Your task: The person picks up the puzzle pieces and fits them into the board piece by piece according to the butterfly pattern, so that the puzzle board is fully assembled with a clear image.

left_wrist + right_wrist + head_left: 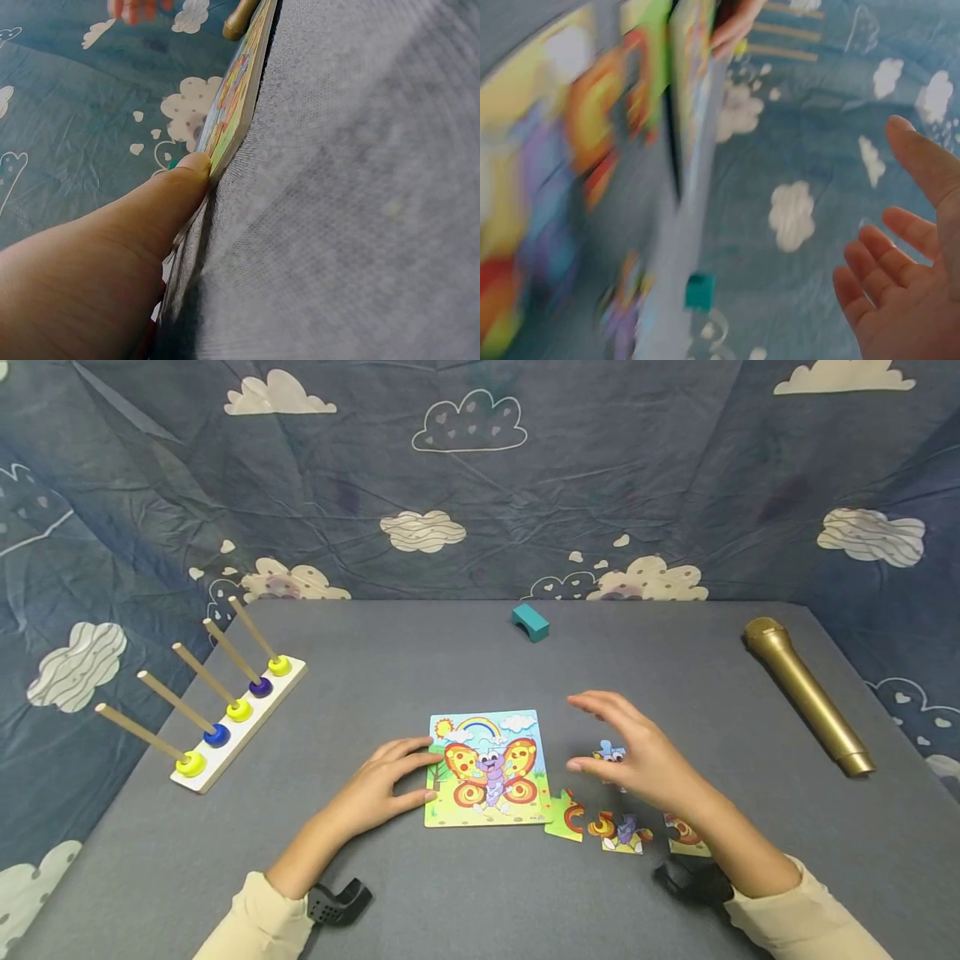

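A square butterfly puzzle board (491, 814) lies flat on the table, its picture showing a rainbow, a sun and a butterfly. The fingertips and thumb of my left hand (386, 781) touch its left edge; in the left wrist view the thumb (142, 199) lies against the board's side (232, 112). Over loose puzzle pieces to the right, my right hand (648, 760) hovers with fingers apart and nothing held. One blue piece (609, 750) is partly hidden by it. A green-and-red piece (564, 817) reaches the board's lower right corner. A purple-and-yellow piece (622, 835) lies beside it.
Another piece (686, 837) lies partly under the right forearm. On the left stands a white peg stand (217, 768) with yellow and blue rings on wooden pegs. A teal arch block (531, 622) sits at the back, a gold microphone (810, 697) at the right.
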The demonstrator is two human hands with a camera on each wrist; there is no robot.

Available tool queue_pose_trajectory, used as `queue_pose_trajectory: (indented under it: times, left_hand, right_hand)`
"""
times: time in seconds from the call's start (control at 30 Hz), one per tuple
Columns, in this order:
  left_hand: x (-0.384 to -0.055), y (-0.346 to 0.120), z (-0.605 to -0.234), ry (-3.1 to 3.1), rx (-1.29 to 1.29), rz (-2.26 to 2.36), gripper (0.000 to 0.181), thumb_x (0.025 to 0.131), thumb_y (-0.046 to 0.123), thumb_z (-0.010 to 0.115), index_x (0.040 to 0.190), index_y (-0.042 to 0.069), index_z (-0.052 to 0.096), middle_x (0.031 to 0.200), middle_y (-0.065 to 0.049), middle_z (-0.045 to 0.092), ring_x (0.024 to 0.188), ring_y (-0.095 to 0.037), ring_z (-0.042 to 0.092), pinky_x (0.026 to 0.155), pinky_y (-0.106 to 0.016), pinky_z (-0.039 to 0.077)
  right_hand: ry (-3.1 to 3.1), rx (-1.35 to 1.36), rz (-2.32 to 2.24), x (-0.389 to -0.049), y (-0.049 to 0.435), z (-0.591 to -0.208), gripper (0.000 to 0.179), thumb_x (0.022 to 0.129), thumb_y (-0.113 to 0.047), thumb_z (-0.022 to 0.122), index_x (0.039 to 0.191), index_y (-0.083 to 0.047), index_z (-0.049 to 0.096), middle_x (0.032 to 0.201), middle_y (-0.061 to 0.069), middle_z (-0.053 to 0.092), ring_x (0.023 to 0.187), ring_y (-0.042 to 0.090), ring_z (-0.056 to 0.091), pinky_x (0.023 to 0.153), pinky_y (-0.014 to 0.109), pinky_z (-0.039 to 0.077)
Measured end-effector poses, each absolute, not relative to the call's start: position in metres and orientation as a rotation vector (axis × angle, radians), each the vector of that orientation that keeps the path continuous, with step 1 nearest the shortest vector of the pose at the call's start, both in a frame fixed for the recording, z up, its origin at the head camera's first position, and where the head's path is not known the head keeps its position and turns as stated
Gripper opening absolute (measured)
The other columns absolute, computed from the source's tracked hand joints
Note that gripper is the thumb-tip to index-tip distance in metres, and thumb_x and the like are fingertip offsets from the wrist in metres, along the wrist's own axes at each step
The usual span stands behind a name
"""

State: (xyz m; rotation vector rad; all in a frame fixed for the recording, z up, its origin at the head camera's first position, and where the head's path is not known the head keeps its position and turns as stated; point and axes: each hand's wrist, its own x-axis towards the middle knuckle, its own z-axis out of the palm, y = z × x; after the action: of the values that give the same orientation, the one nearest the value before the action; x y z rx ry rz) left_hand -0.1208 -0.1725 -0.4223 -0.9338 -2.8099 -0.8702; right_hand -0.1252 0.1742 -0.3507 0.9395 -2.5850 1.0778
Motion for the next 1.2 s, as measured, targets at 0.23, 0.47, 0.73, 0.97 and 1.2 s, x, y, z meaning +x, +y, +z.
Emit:
queue_pose_trajectory:
  times: [0.23, 0.47, 0.73, 0.97, 1.2]
  left_hand:
    - [-0.121, -0.172, -0.422, -2.809, -0.931, -0.873, 0.046, 0.079, 0.037, 0.067, 0.121, 0.02, 0.058, 0.134, -0.003, 0.043, 0.122, -0.023, 0.035, 0.097, -0.044, 0.03]
    - [-0.12, -0.173, -0.422, -2.808, -0.93, -0.87, 0.045, 0.079, 0.036, 0.067, 0.121, 0.02, 0.058, 0.133, -0.003, 0.043, 0.122, -0.023, 0.035, 0.096, -0.044, 0.031]
    - [-0.121, -0.173, -0.423, -2.798, -0.938, -0.879, 0.046, 0.079, 0.036, 0.068, 0.121, 0.021, 0.058, 0.133, -0.004, 0.043, 0.122, -0.024, 0.035, 0.096, -0.046, 0.031]
    - [-0.121, -0.173, -0.423, -2.825, -0.924, -0.884, 0.046, 0.08, 0.038, 0.066, 0.122, 0.022, 0.057, 0.134, -0.002, 0.042, 0.123, -0.022, 0.034, 0.097, -0.044, 0.03]
    - [-0.122, -0.174, -0.422, -2.852, -0.912, -0.886, 0.045, 0.081, 0.039, 0.065, 0.123, 0.024, 0.057, 0.135, 0.0, 0.041, 0.124, -0.019, 0.032, 0.098, -0.043, 0.029]
  right_hand:
    - [-2.673, 0.827, 1.056, -0.125, 0.206, -0.372, 0.072, 0.064, -0.018, 0.081, 0.127, -0.009, 0.048, 0.123, 0.005, 0.047, 0.109, 0.023, 0.045, 0.084, 0.046, 0.04]
    - [-2.768, 0.839, 1.083, -0.13, 0.222, -0.387, 0.072, 0.068, -0.026, 0.079, 0.128, -0.005, 0.046, 0.125, 0.01, 0.045, 0.107, 0.031, 0.046, 0.08, 0.051, 0.041]
    - [-2.932, 0.832, 1.087, -0.136, 0.235, -0.395, 0.077, 0.068, -0.03, 0.078, 0.131, -0.005, 0.041, 0.125, 0.012, 0.044, 0.109, 0.031, 0.046, 0.086, 0.049, 0.038]
    - [-3.049, 0.853, 0.969, -0.135, 0.236, -0.397, 0.077, 0.072, -0.037, 0.073, 0.132, -0.002, 0.04, 0.123, 0.017, 0.045, 0.113, 0.034, 0.041, 0.09, 0.054, 0.032]
    - [-3.085, 0.818, 0.87, -0.134, 0.232, -0.396, 0.078, 0.071, -0.037, 0.074, 0.131, 0.002, 0.042, 0.12, 0.018, 0.047, 0.112, 0.036, 0.04, 0.089, 0.055, 0.033]
